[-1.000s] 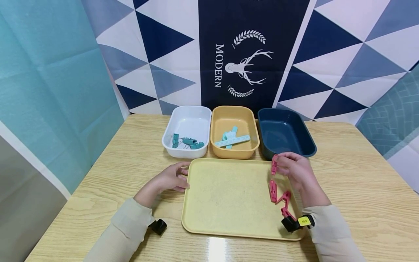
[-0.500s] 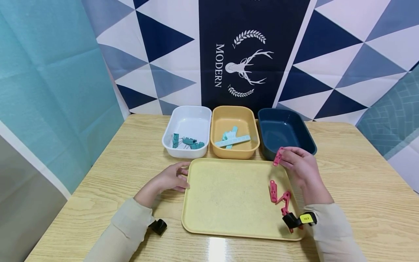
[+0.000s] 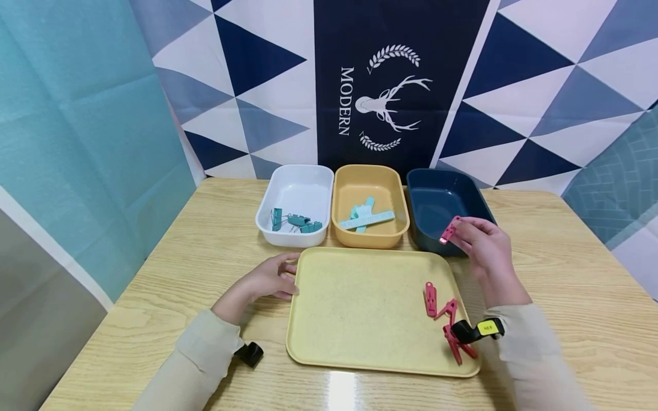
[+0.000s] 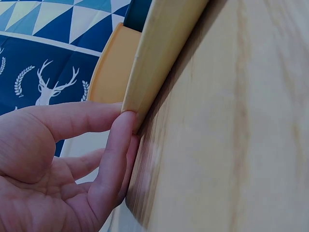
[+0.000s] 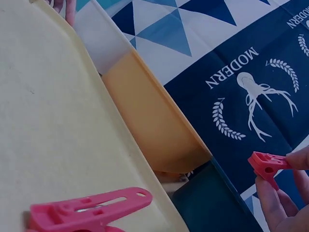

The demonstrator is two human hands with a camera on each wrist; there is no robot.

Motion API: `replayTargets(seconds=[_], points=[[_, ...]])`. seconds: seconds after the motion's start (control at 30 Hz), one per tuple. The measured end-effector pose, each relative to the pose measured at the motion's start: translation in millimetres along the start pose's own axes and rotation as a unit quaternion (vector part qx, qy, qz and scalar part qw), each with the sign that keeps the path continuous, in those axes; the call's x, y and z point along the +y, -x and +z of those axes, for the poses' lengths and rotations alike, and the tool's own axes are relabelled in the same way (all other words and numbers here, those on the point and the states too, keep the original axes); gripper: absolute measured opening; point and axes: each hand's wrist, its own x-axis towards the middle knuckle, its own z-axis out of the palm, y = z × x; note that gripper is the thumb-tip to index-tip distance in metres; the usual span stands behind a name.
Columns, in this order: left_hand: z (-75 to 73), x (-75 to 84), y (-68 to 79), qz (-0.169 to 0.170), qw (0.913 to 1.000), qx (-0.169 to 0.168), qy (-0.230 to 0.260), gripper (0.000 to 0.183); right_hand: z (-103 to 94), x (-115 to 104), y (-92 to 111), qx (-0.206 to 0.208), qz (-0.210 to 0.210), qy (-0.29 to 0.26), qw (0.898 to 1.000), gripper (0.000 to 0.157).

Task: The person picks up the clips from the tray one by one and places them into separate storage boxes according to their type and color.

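My right hand [image 3: 487, 248] pinches a pinkish-red clothespin [image 3: 449, 230] between thumb and fingers, over the near edge of the dark blue bin [image 3: 437, 197]. The right wrist view shows the same clothespin [image 5: 266, 165] held up at the fingertips. My left hand [image 3: 267, 279] stays at the left side of the yellow tray [image 3: 360, 308]; in the left wrist view, thumb and forefinger pinch its rim [image 4: 145, 72]. Several more clothespins [image 3: 430, 299] lie along the tray's right side, one partly behind the wrist camera.
A white bin [image 3: 298, 191] behind the tray contains several teal binder clips [image 3: 298, 220]. Beside it, an orange-yellow bin [image 3: 367, 181] contains a light-teal measuring tape [image 3: 367, 220]. A patterned cloth [image 3: 275, 74] hangs behind the wooden table [image 3: 205, 228].
My right hand has carried the clothespin up and to the right, from the tray's far edge to over the dark blue bin. The left hand keeps its place at the tray.
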Motion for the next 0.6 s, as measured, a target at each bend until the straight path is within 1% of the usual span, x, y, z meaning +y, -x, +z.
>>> replayTargets(seconds=[0.13,0.4,0.5,0.6], points=[[-0.1,0.9,0.3,0.000,1.0000,0.001,-0.001,0.078,-2.7,-1.7,-4.3,0.016,0.006,-0.004,1.000,0.014],[-1.4,0.1,-0.2,-0.001,1.0000,0.000,-0.004,0.079,-7.8,-4.2,-16.7,0.058,0.015,-0.008,0.998,0.011],[-1.1,0.6,0.7,0.001,1.0000,-0.004,-0.005,0.079,-9.4,-5.2,-19.5,0.079,0.020,-0.005,0.997,0.011],[-1.0,1.3,2.0,0.001,1.0000,-0.006,-0.003,0.079,-10.4,-6.2,-21.3,0.090,0.021,-0.006,0.996,0.012]])
